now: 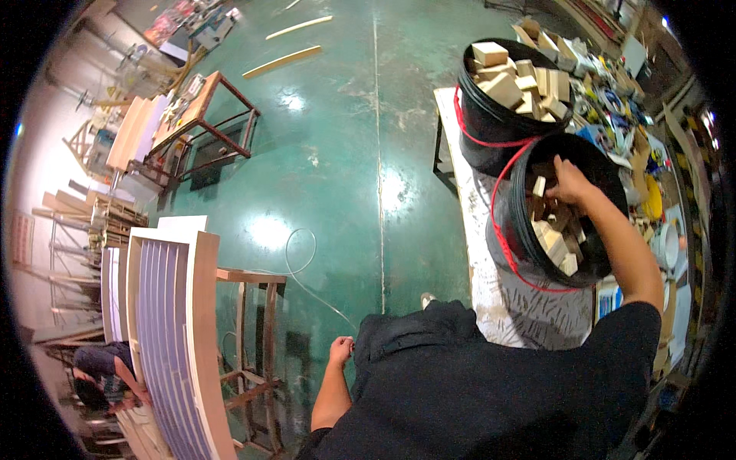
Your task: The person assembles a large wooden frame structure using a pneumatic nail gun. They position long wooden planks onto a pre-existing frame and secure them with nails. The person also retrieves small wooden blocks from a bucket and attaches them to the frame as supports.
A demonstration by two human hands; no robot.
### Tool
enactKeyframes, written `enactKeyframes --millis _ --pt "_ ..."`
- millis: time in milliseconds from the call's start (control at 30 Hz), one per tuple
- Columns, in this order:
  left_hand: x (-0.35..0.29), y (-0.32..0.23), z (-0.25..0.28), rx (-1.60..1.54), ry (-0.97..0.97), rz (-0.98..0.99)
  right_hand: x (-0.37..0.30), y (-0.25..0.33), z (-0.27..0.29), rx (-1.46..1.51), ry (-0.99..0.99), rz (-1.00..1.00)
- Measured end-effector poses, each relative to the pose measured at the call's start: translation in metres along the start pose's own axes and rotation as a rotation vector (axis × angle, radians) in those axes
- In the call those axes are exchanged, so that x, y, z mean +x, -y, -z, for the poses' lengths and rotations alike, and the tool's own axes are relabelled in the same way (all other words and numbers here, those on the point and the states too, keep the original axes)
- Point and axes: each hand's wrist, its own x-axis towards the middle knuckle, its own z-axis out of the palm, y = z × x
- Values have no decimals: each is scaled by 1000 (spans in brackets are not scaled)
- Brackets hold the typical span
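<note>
My right hand [569,184] reaches down into the nearer black bucket [518,230], its fingers stretched apart over the loose pieces. A small wooden block [540,186] stands beside its thumb, not clearly held. More pale wood offcuts [553,244] lie lower in this bucket, partly in shadow. Down by my left hip hangs my left hand [342,349], fingers curled, with nothing visible in it. Behind the nearer bucket, a second black bucket [491,146] is heaped with wooden blocks [502,90]. Both buckets have red handles and stand on a pale, marked tabletop [491,307].
Tools and clutter [613,107] crowd the right side. At left are a slatted wooden frame [203,337] on a stand [261,337], a person [111,376] bending behind it, and a metal-legged table [201,115]. A thin hose [318,295] and wood strips [282,61] lie on the green floor.
</note>
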Motion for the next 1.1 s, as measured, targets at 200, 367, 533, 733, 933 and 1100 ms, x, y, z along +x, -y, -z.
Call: enactKeyframes --millis 200,367,533,733,933,1100 --pt "2 23 -19 280 -44 -84 8 6 6 -5 -20 42" --pt "5 23 -28 24 -47 30 -7 12 -3 -91 -82 -19" --pt "2 36 -39 93 -12 -99 -39 32 28 -93 -272 53" --pt "-11 32 -28 -10 -24 -303 -131 39 114 251 -776 76" --pt "-181 -123 54 -380 156 -866 -283 306 79 616 -265 474" --pt "-223 -90 137 -133 131 -1119 -378 516 -32 195 121 1003"
